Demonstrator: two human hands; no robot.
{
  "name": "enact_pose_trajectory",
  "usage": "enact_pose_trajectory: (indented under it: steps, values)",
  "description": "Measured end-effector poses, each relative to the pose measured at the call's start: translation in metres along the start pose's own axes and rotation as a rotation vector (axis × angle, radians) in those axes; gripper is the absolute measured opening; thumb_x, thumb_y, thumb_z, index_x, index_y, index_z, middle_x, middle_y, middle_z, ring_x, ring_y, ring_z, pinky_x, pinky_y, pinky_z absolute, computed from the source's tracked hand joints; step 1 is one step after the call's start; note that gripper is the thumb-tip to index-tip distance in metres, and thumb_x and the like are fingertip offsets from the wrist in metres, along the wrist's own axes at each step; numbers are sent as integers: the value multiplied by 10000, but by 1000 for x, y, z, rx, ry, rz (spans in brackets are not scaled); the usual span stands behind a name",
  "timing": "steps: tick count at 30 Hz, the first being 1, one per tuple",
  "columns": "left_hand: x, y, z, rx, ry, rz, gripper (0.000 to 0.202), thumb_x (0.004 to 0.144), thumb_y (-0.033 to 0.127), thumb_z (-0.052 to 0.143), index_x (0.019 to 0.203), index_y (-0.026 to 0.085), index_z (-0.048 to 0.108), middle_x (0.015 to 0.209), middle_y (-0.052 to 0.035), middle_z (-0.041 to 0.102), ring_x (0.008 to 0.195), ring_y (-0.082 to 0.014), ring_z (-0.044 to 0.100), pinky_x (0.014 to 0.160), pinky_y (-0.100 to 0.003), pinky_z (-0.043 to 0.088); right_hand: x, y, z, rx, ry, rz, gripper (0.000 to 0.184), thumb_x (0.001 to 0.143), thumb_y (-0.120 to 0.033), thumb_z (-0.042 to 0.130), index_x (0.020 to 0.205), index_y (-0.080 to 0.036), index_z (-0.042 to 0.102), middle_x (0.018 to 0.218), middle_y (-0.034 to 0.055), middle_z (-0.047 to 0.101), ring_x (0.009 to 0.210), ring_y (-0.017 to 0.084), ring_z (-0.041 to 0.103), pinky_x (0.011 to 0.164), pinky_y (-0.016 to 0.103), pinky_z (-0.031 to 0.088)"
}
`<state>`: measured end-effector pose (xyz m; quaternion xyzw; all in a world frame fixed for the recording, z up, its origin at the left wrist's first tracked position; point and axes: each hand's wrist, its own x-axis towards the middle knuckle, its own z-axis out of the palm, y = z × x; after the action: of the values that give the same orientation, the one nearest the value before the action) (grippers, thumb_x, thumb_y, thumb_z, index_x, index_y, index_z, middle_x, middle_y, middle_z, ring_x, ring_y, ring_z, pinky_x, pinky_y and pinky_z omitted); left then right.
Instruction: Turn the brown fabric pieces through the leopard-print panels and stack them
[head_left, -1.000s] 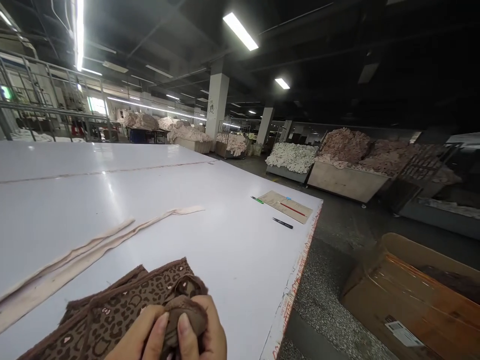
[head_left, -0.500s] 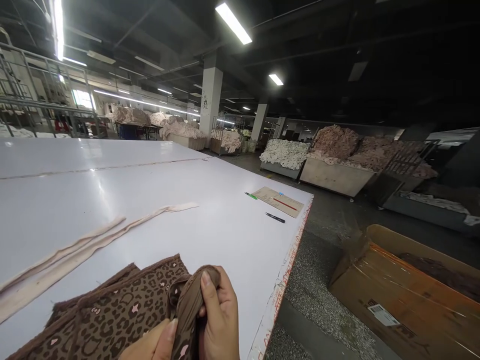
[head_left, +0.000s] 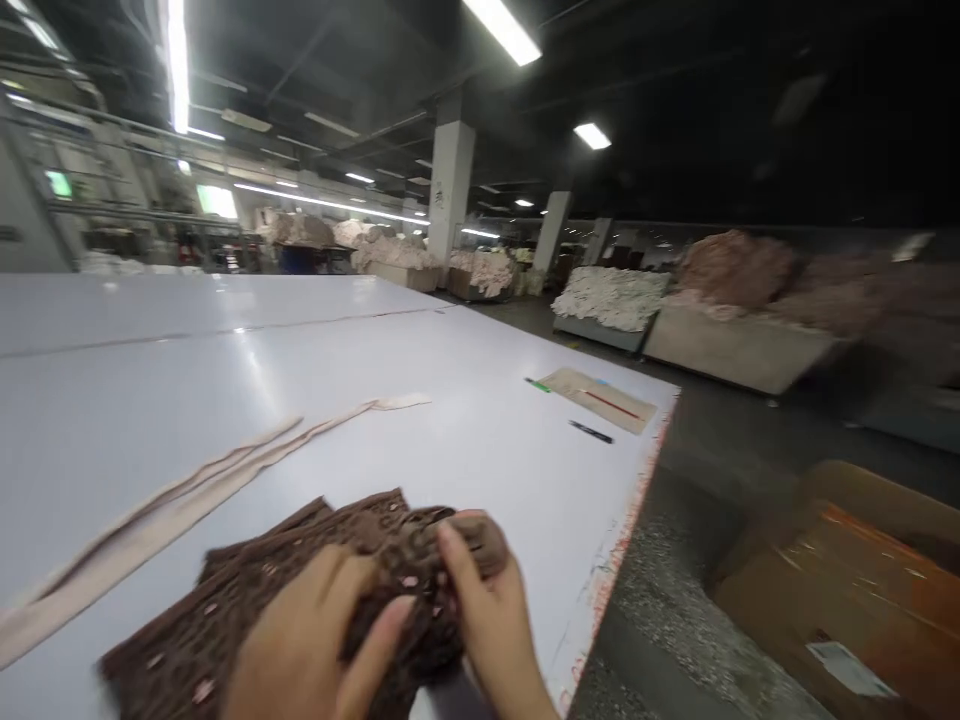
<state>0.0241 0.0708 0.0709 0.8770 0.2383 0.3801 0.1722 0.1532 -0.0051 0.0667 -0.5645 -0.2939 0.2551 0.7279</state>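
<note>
A stack of brown leopard-print fabric pieces [head_left: 247, 585] lies at the near edge of a large white table [head_left: 225, 400]. My left hand [head_left: 315, 640] grips a bunched piece of that fabric from the left, thumb against it. My right hand [head_left: 491, 605] pinches the same bunch from the right, fingers curled over its top. The picture is blurred by motion.
Long beige fabric strips [head_left: 187, 485] lie across the table to the left. A brown paper sheet with a red pen [head_left: 600, 397], a green pen [head_left: 537, 384] and a black pen [head_left: 590, 431] sit near the far right corner. A cardboard box [head_left: 847, 590] stands on the floor at right. Carts heaped with fabric [head_left: 720, 300] line the background.
The view has swung and dipped slightly. Both hands have risen further into view and now bunch the leopard fabric on top of the stack instead of holding it up.
</note>
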Motion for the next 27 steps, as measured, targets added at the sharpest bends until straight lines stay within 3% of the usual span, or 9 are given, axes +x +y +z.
enact_pose_trajectory:
  steps: [3,8,13,16,18,20,22,25,27]
  values:
    - [2,9,15,-119,-49,-151,261,932,348,338,784,201,495,792,-30,557,756,-162,539,670,-260,428,-6,7,9,53,-48,98,340,806,-505,570,722,-180,516,485,-75,417,394,54,305,407,191,278]
    - [7,-4,35,-246,30,-268,358,953,304,245,635,191,365,654,-13,477,631,-133,458,604,-263,346,-17,8,9,64,-103,156,442,828,-486,554,530,-174,457,412,-59,354,395,59,333,440,194,317]
    - [-2,-18,35,-244,-93,-213,360,938,308,253,606,187,322,602,3,405,579,-124,382,586,-280,287,-7,-6,-8,1,138,93,321,805,-437,600,639,-198,465,464,-67,387,412,60,288,409,175,286]
    - [-4,-20,31,-405,-179,-321,383,933,356,267,593,184,303,593,16,380,584,-117,366,590,-270,290,3,-6,-16,-193,105,56,360,799,-496,558,618,-207,442,462,-53,365,411,85,301,410,216,329]
    - [-2,-22,26,-492,-233,-405,401,928,381,283,580,182,282,574,28,354,568,-107,350,568,-255,287,7,-3,-21,-323,73,42,321,735,-513,621,722,-202,539,586,-5,498,511,123,437,453,231,384]
    - [1,-24,18,-517,-255,-453,407,921,391,304,574,179,288,561,34,342,559,-100,344,553,-244,284,8,-2,-27,-516,115,-57,422,703,-514,648,1005,-228,578,932,62,595,747,186,543,469,225,409]
    - [5,-24,11,-523,-263,-476,405,911,399,333,574,177,307,564,34,359,562,-100,354,544,-239,283,9,-1,-34,-768,51,-284,515,751,-497,600,1209,-291,487,1189,73,529,930,232,543,488,239,433]
    - [11,-21,3,-578,-284,-462,397,905,403,351,581,174,337,578,31,380,576,-100,368,549,-231,293,14,0,-38,-1029,-283,-685,394,801,-419,576,1176,-304,534,1086,71,595,928,250,556,645,328,477]
    - [12,-19,2,-594,-288,-422,396,907,400,353,583,172,352,575,34,369,573,-97,364,547,-227,291,17,1,-37,-1036,-447,-798,216,822,-351,572,1026,-291,610,917,53,628,832,222,573,679,340,472]
